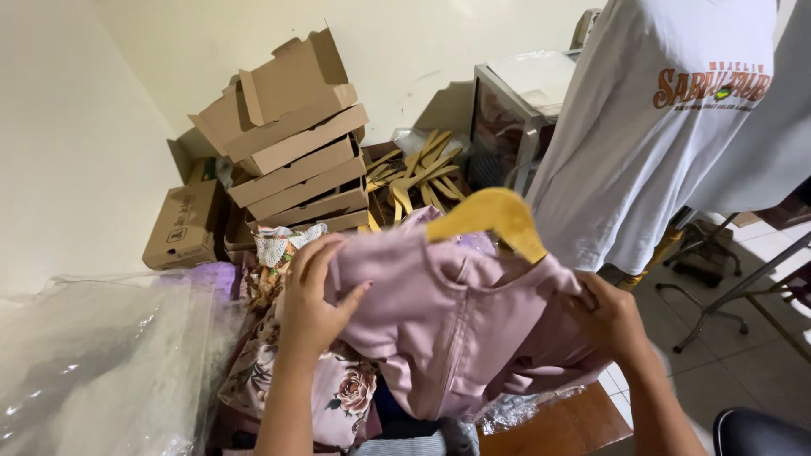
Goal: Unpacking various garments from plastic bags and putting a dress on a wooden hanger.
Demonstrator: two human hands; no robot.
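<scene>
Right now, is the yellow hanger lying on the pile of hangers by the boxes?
No, the yellow hanger sits inside the pink garment held by both hands.

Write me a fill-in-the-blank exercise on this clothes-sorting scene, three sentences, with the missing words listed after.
1. Both hands, the left hand and the right hand, grip a pink garment that sits on a ____ wooden hanger.
2. The stack of flat boxes by the wall is made of ____.
3. Under the pink garment lies a cloth printed with ____.

Missing words: yellow; cardboard; roses
</scene>
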